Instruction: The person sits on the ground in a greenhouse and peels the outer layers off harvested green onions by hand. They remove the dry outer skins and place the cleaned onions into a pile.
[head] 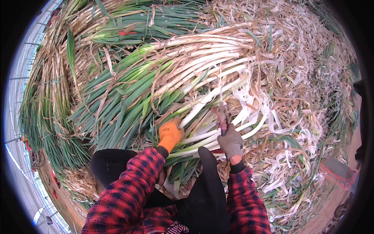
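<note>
My left hand [170, 133], in an orange glove, grips a long green onion [201, 106] whose white shank slants up and right. My right hand [231, 143], in a grey glove, holds a thin-bladed tool [222, 118], apparently a knife, with a wrapped handle; its narrow blade points away from me and is blurred. Peeled white green onions [251, 131] lie beneath and between my hands, across my legs. Beyond them spreads a heap of unpeeled green onions [192, 58], roots to the right and green leaves to the left.
Tied bundles of green onions [55, 84] lie at the left, and another bundle [163, 22] at the back. Stripped skins and leaves [295, 67] cover the ground on the right. A reddish crate-like object [339, 174] stands at far right. Clear plastic sheeting [17, 87] borders the left.
</note>
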